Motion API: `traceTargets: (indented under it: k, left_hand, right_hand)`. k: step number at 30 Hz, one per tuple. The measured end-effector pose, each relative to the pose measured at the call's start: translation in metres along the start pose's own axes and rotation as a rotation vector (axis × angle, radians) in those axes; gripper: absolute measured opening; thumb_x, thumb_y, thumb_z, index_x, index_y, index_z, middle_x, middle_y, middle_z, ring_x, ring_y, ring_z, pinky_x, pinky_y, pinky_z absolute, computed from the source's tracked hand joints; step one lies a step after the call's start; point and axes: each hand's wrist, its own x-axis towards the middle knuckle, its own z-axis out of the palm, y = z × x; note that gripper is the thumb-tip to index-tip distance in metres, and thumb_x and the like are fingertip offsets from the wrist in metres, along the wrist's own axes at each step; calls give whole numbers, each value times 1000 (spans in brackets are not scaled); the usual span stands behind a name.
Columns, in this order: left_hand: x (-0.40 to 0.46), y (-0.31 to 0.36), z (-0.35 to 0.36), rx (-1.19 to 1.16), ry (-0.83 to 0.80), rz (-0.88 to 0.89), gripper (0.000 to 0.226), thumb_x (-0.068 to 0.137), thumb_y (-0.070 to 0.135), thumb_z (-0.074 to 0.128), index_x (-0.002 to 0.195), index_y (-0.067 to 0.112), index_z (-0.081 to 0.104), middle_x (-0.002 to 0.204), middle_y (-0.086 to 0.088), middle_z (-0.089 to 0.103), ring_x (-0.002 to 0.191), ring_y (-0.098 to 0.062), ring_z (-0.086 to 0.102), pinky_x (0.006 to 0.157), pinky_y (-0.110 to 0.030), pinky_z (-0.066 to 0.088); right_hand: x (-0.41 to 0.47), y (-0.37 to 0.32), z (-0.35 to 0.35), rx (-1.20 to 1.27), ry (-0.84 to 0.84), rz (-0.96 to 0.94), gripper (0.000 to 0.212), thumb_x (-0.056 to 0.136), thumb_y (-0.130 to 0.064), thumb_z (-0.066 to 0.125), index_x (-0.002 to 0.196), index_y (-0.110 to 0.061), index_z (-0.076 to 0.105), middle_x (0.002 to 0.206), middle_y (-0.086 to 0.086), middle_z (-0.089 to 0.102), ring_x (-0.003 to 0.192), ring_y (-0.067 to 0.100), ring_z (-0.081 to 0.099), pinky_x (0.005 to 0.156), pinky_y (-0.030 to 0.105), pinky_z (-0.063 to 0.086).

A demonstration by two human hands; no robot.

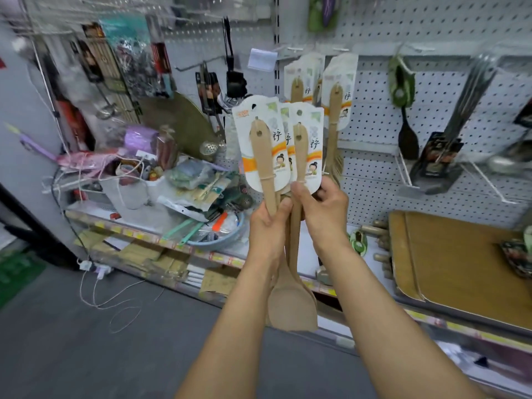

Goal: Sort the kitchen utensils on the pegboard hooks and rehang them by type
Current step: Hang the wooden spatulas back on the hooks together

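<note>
Hands: left hand (269,218) and right hand (322,205) both grip wooden spatulas (292,298), bunched by type.
Pegboard (374,116): matching spatulas hang there.

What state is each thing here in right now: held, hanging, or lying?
Left hand: grips carded wooden spatulas.
Right hand: pinches those spatulas' handles.
Pale wooden brush on card: hanging on pegboard.
Black plastic spatula: hanging.
Brown wooden board: lying on shelf.

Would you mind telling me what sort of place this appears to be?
Most likely a housewares shop aisle: carded wooden spatulas held in both hands, packaged utensils hanging on a white pegboard, and yellow price tags along the shelf edge.
</note>
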Motion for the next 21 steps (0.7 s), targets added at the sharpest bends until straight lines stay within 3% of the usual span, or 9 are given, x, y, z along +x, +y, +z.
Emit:
traceTargets:
  k: [4, 6, 10, 14, 21]
  left_hand:
    - [15, 2, -1, 6, 45, 1, 12, 96, 15, 58, 103, 9, 64, 95, -16, 72, 85, -24, 67, 80, -47, 55]
    - [29, -1, -4, 12, 85, -11, 11, 95, 16, 58, 101, 8, 63, 91, -19, 70, 81, -26, 64, 79, -52, 54]
    - [59, -6, -5, -5, 97, -24, 13, 95, 17, 57, 102, 9, 64, 93, -18, 71, 83, -27, 65, 74, -41, 53]
    - [96, -14, -4, 18, 63, 20, 10, 96, 18, 56, 103, 13, 63, 89, 0, 71, 81, -12, 66, 69, -22, 52]
    - [155, -22, -2, 37, -5, 56, 7, 95, 17, 58, 94, 19, 64, 87, 4, 73, 81, -9, 68, 72, -28, 55]
  right_hand:
    - [11, -3, 8, 50, 25, 8, 16, 85, -5, 69, 99, -9, 63, 87, 3, 74, 77, 14, 71, 66, 29, 58]
    - [21, 0, 17, 39, 58, -7, 13, 85, -5, 70, 94, -10, 62, 85, 2, 73, 73, 11, 69, 66, 27, 57]
    - [44, 6, 29, 9, 105, -36, 10, 87, -4, 64, 81, -10, 61, 71, -3, 62, 60, 1, 55, 56, 19, 48]
    - [76, 17, 45, 49, 144, 4, 6, 91, -5, 61, 85, -5, 60, 73, 5, 58, 61, 8, 50, 53, 21, 43]
    - [122, 39, 80, 76, 336, -24, 15, 94, -11, 57, 80, -18, 56, 79, 16, 63, 72, 21, 58, 66, 39, 49]
